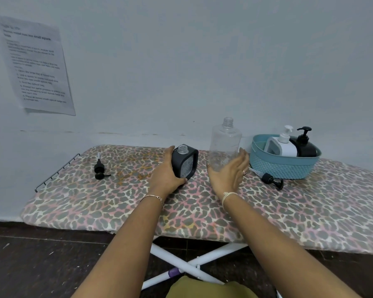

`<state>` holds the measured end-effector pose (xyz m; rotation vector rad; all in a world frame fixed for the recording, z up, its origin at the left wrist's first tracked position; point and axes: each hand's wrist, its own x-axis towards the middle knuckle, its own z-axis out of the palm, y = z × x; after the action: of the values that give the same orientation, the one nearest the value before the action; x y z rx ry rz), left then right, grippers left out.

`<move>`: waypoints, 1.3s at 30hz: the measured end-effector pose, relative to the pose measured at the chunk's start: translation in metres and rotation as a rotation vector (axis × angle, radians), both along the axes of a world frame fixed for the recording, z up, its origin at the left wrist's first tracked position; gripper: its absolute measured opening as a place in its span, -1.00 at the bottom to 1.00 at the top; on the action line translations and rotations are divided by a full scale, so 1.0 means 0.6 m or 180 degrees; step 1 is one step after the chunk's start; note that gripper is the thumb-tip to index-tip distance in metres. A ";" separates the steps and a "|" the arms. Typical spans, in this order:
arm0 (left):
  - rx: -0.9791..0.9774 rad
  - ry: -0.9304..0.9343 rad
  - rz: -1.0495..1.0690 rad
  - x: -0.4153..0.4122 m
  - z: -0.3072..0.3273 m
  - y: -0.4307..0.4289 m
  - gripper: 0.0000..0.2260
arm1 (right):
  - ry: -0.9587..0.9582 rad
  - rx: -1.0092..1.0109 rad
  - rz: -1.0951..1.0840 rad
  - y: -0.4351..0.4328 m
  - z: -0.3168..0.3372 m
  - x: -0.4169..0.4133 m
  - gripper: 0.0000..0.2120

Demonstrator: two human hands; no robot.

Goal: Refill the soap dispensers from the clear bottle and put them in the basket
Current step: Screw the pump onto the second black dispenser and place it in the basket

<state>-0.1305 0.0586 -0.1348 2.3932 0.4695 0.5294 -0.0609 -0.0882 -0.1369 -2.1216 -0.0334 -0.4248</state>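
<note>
Left hand point(167, 177) gripped the square black dispenser point(186, 163); right hand point(228, 172) was released beside the clear bottle point(225, 143).

Dispenser sat tilted on the leopard-print surface point(202, 211), neck open, no pump on it, left fingers curled round its lower left side. Clear bottle stood upright and uncapped just right of it, looking nearly empty. Right hand's fingers were straight, palm toward the bottle's lower part (contact or a small gap, cannot tell). Teal basket point(282, 166) stood at the right, holding a white dispenser point(281, 145) and a black pump dispenser point(306, 145), both with pumps on. One loose pump head point(271, 180) lay just in front of the basket, another loose pump point(99, 168) well off to the left. Printed sheet point(35, 65) on the wall, text unreadable.
</note>
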 end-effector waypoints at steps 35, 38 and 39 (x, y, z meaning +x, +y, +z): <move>-0.0032 0.0565 0.2728 -0.109 -0.029 0.286 -0.55 | 0.0121 0.0481 0.0791 0.184 -0.064 -0.082 0.08; 0.0023 0.0686 0.2738 -0.104 -0.025 0.283 -0.54 | 0.0091 0.0490 0.0793 0.183 -0.065 -0.080 0.05; 0.0040 0.0711 0.2748 -0.104 -0.024 0.283 -0.54 | 0.0077 0.0482 0.0786 0.182 -0.066 -0.080 0.04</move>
<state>-0.1927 0.2284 -0.1491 2.1777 1.6231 0.6136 -0.1088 0.0213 -0.1766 -1.9434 -0.2396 -0.2466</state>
